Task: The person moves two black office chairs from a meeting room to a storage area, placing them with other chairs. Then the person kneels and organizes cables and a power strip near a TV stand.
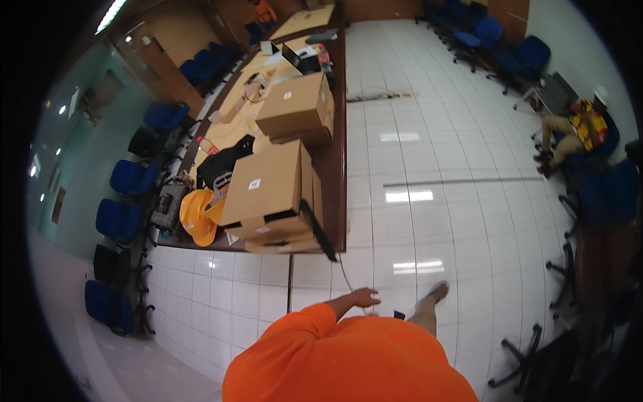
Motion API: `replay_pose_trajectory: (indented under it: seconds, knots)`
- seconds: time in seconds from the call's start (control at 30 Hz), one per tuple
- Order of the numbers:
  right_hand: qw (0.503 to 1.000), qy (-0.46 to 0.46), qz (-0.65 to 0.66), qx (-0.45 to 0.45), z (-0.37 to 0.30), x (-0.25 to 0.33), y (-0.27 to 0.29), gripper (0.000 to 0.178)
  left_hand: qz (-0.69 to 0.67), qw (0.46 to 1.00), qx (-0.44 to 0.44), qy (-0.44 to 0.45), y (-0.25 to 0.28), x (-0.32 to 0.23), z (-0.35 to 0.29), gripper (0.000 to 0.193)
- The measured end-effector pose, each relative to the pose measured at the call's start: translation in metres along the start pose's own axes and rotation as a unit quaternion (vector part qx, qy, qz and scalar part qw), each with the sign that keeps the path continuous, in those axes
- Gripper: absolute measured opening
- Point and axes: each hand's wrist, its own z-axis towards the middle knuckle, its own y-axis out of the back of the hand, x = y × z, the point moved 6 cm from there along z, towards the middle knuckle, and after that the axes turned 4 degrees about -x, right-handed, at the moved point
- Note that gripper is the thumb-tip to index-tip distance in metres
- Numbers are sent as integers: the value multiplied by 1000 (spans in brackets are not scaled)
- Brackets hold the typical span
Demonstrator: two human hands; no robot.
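My left hand [364, 297] reaches out from an orange sleeve [309, 320], low in the middle of the head view. Its fingers point right and look stretched and a little apart. A thin grey cable [345, 273] runs down past this hand from a black strap-like piece [317, 231] at the table's near corner; the hand does not appear closed round it. Beside the strap, a cardboard box [268, 184] rests on the table end. My right hand is out of view. A small black object [399, 315] shows at the shirt's edge, its kind unclear.
The long table [340, 154] carries another cardboard box [291, 100], a yellow hard hat [197, 218], a black bag [224, 161] and a bottle [207, 145]. Blue chairs [119, 218] line both walls. A person in a yellow vest [589, 127] sits at right. White tiled floor [455, 221] lies between.
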Motion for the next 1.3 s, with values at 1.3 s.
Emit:
replay_pose_trajectory:
  seconds: [1.3]
  knots:
    - [951,143,-273,8,501,837,352,46,-21,975,-182,122,580,-213,631,77]
